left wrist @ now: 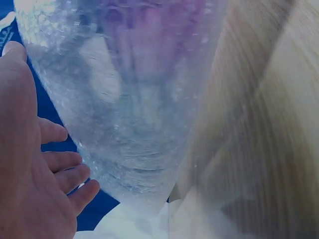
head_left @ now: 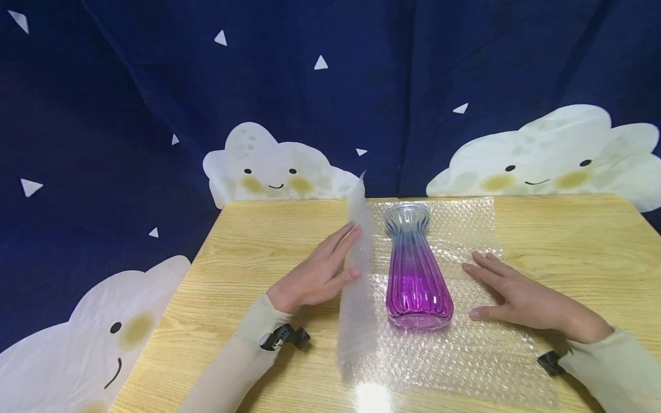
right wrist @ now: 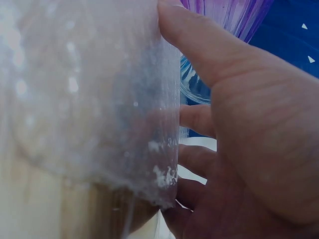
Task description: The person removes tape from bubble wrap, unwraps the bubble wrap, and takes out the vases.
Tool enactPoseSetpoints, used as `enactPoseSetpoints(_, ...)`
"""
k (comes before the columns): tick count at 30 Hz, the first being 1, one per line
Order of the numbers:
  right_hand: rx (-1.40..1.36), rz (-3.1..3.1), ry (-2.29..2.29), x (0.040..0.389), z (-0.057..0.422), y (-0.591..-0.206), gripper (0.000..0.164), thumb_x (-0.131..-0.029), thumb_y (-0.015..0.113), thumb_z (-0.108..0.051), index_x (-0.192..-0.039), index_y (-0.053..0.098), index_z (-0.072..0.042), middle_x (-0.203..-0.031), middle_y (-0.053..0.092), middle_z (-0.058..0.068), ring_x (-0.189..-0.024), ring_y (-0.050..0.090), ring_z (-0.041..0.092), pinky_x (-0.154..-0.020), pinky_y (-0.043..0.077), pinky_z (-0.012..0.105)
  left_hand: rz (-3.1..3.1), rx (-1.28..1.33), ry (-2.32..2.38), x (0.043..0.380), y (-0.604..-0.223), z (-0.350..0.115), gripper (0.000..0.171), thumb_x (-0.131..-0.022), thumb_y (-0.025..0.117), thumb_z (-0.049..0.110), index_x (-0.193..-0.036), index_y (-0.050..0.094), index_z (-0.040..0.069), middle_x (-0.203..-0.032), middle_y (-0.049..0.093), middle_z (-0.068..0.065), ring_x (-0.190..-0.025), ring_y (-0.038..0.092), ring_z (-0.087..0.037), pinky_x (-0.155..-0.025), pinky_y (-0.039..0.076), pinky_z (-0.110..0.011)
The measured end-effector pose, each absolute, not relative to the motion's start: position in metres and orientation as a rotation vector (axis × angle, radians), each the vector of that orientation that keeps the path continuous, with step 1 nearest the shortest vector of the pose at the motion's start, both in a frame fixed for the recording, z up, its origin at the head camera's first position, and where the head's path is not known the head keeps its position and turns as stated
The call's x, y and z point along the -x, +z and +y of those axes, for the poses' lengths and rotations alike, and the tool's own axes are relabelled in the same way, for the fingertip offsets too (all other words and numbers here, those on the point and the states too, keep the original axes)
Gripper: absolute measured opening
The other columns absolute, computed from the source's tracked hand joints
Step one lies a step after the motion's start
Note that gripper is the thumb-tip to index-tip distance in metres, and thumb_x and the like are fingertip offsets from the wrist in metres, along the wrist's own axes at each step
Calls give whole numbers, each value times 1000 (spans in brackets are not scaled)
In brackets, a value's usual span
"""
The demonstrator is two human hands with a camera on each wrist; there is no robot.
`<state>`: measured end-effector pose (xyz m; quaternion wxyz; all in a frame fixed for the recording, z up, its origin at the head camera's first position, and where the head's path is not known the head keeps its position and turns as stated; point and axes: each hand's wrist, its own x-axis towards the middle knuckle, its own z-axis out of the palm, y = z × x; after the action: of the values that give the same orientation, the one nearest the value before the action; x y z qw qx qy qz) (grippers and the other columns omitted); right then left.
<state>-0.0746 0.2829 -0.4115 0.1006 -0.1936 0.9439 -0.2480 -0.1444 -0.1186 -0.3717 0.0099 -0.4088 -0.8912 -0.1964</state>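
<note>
A glass vase, clear blue at its flared rim and purple toward its base, lies on its side on a sheet of bubble wrap. The wrap's left part stands up as a flap beside the vase. My left hand is at this flap, its fingers extended against the outer face; through the wrap, purple shows in the left wrist view. Over the wrap's right part my right hand is spread, fingers pointing toward the vase. The right wrist view puts the right thumb right at the wrap's edge.
The wooden table carries the wrap and vase, its far edge meeting a dark blue curtain printed with white clouds and triangles. Black straps with small devices sit on both wrists, over light sleeves.
</note>
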Motion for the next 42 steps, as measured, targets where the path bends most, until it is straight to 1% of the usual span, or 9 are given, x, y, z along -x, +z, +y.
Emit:
enactPoseSetpoints(6,575,2795,-726,75,283,-410,92,-78,71,-60,-153,32,-24,-165,13,14,-151,9,45,-106,24,74,-2783,1281,-575,144,-365,-124,85,-92,2,73,-158,2,19,-167,7,-10,-155,13,-26,-124,21,-50)
enactPoseSetpoints(12,576,2794,-724,75,283,-411,92,-78,71,-59,-153,32,-23,-165,13,14,-151,9,45,-106,24,74,-2797,1261,-558,142,-357,-131,85,-92,2,73,-158,2,20,-167,8,-10,-155,13,-26,-124,21,-49)
enactPoseSetpoints(22,600,2804,-721,75,284,-413,91,-80,71,-58,-154,30,-24,-165,12,14,-151,9,46,-106,23,75,-2813,1250,-510,138,-349,-145,81,-95,8,70,-158,4,21,-167,8,-7,-154,15,-25,-123,24,-48)
enactPoseSetpoints(29,594,2794,-738,76,285,-414,92,-79,71,-58,-154,30,-24,-165,11,14,-151,8,46,-106,22,75,-2811,1245,-480,137,-345,-153,80,-96,9,69,-158,6,19,-167,9,-4,-154,14,-24,-124,22,-46)
enactPoseSetpoints(37,586,2788,-741,76,285,-415,91,-79,71,-59,-153,31,-25,-165,12,14,-151,8,45,-106,22,75,-2816,1213,-470,134,-342,-161,79,-97,11,68,-158,11,18,-166,13,-4,-154,18,-24,-123,24,-47)
enactPoseSetpoints(42,589,2785,-752,76,284,-415,91,-79,71,-58,-153,31,-24,-165,12,15,-151,7,45,-107,21,75,-2816,1210,-446,134,-341,-166,77,-98,15,66,-158,9,18,-166,11,-3,-153,19,-25,-123,26,-45)
